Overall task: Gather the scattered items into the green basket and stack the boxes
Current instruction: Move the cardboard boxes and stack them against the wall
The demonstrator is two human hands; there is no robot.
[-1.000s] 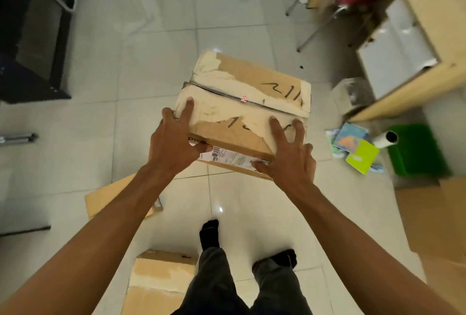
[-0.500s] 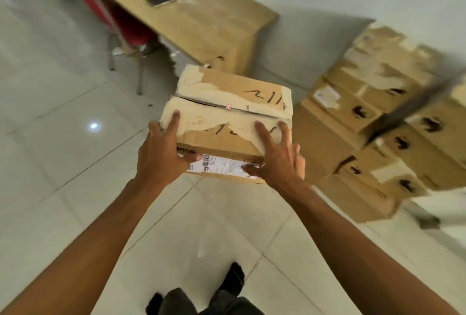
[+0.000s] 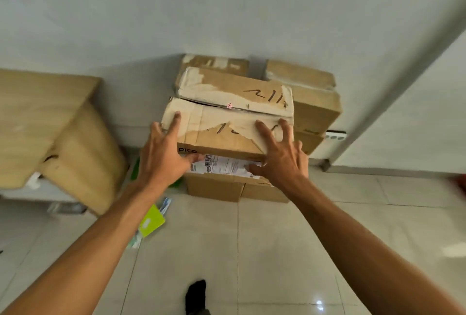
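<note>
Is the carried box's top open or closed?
Closed: both top flaps of the cardboard box lie flat, meeting along a seam; torn tape residue, no gap showing contents.

The carried box (image 3: 228, 115) hides most of the stacked boxes (image 3: 312, 102) behind it. A green object (image 3: 135, 168), possibly the basket, peeks out beside the left hand (image 3: 161, 160). The worktop (image 3: 37, 117) is blurred and cut off at the left edge.

Held carton (image 3: 234, 112): matt brown cardboard, top skin torn rough and pale under the grip, glossy paper label (image 3: 224, 167) on its near face. Floor (image 3: 290, 239) below: smooth glossy tile. Bench (image 3: 37, 123) left of grip: matt wood-grain laminate.
</note>
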